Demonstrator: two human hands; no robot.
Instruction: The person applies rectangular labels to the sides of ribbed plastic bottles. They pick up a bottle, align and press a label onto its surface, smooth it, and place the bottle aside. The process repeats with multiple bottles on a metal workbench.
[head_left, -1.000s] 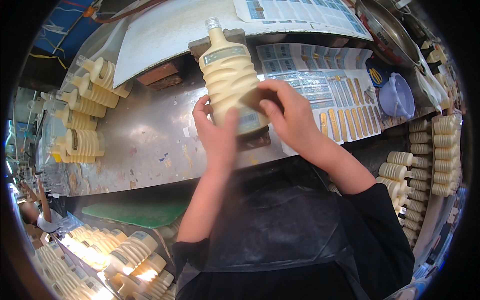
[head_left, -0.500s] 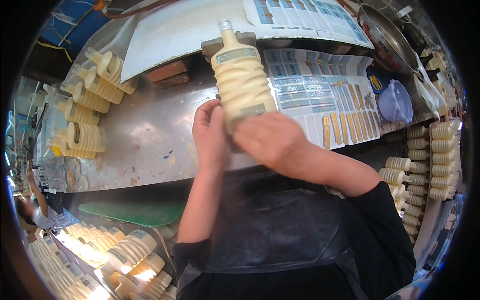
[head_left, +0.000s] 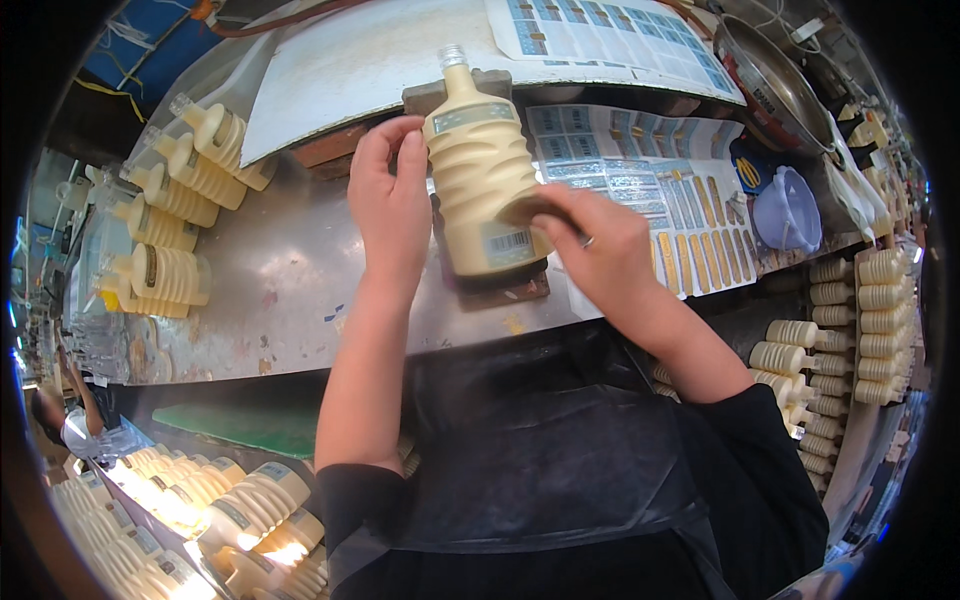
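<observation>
A cream bottle (head_left: 483,165) with wavy ridges and a clear threaded neck lies in front of me, its neck pointing away. It carries a grey-blue label near the shoulder and a barcode label near the base. Beside the shoulder is my left hand (head_left: 392,195), thumb and fingers apart, fingertips at the edge of the upper label. My right hand (head_left: 598,240) is closed on a small flat dark brown piece (head_left: 522,208), which lies against the bottle's lower right side, above the barcode label. Its exact kind cannot be made out.
Printed label sheets (head_left: 640,190) lie right of the bottle, beside a lavender bucket (head_left: 788,212). Several similar bottles (head_left: 172,282) line the metal table's (head_left: 270,260) left end. More fill a crate at lower left and stacks (head_left: 884,325) at right. A white board (head_left: 380,60) stands behind.
My left hand has moved up along the bottle to its shoulder. My right hand has shifted right and up from the base, uncovering the barcode label and showing the dark brown piece.
</observation>
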